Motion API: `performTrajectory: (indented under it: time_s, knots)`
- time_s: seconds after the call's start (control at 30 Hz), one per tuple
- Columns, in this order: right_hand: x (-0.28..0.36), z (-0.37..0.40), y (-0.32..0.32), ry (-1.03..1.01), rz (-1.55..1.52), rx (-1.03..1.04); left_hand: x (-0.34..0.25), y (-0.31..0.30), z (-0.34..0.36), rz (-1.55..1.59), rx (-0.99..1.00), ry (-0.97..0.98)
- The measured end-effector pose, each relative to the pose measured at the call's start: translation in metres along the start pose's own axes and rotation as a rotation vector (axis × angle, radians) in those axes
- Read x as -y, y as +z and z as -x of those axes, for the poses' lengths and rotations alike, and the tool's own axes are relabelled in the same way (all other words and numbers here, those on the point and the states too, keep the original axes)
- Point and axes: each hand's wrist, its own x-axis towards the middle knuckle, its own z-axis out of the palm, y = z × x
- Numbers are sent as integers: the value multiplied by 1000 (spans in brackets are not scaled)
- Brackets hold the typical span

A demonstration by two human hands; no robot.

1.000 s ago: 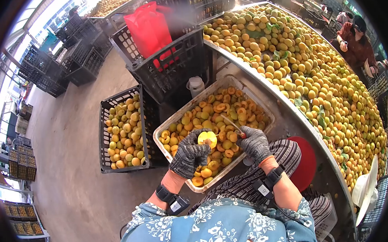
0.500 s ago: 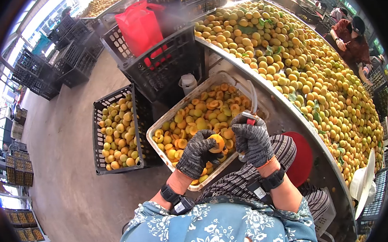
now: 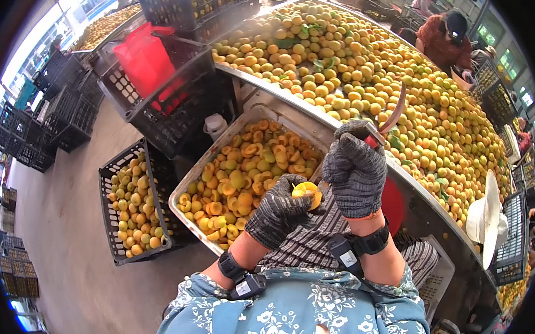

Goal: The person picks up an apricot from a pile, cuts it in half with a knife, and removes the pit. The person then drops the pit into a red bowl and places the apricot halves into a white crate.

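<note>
My left hand (image 3: 277, 212), in a dark grey knit glove, holds a cut orange fruit (image 3: 307, 194) between thumb and fingers, over the striped cloth on my lap. My right hand (image 3: 355, 171), gloved the same way, is closed around the red handle (image 3: 372, 141) of a tool with a long curved blade (image 3: 396, 112) that points up and right over the fruit heap. Up and left of my left hand lies a pale tub (image 3: 178, 199) holding many halved fruits (image 3: 235, 179).
A sloped metal table (image 3: 313, 111) carries a large heap of whole fruits. Black crates stand at left, one with whole fruits (image 3: 137, 204), another with a red bag (image 3: 145, 61). A white hat (image 3: 483, 221) is at right; a person (image 3: 444, 40) bends beyond the table.
My right hand has risen away from the tub with the curved blade, farther from my left hand. My left hand still holds the fruit, now outside the tub's rim. The whole view has shifted.
</note>
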Motion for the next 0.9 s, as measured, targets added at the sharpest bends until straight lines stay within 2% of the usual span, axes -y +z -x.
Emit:
performTrajectory:
  time_s: [0.03, 0.07, 0.17, 0.2, 0.27, 0.33, 0.37, 0.43, 0.47, 0.57, 0.7, 0.73, 0.77, 0.83, 0.87, 0.9]
  knots:
    - [4, 3, 1, -9, 4, -5, 1, 6, -2, -125, 5, 76]
    - [7, 7, 4, -35, 51, -50, 8, 5, -8, 1, 75, 44]
    - [21, 14, -1, -81, 141, -82, 1, 21, -6, -34, 201, 84]
    - [27, 16, -3, -92, 151, -76, 0, 25, -9, -178, 202, 119]
    - [35, 18, -5, -111, 161, -75, 5, 35, -12, -219, 212, 159]
    - [41, 20, -6, -242, 398, -109, 13, 45, -17, -201, 216, 165]
    - [45, 21, -9, -249, 398, -115, 14, 51, -18, -205, 224, 162]
    - [52, 24, -11, -429, 773, -147, 13, 64, -19, -205, 223, 111]
    - [60, 29, -8, -195, 210, -108, 11, 70, -19, -192, 219, 75]
    - [67, 29, -32, -272, 238, -96, 23, 79, -32, -283, 234, 118]
    - [76, 31, -47, -308, 310, -143, 40, 97, -44, -99, 210, 6]
    - [76, 32, -53, -288, 281, -169, 53, 98, -52, -213, 184, 167]
    - [79, 33, -59, -267, 250, -196, 61, 98, -59, -215, 197, 161]
    - [86, 36, -74, -260, 247, -218, 57, 106, -65, -984, 137, 680]
    - [88, 37, -81, -242, 234, -241, 54, 110, -63, -1127, 175, 647]
    - [90, 38, -89, -223, 221, -262, 39, 126, -52, -1202, 226, 478]
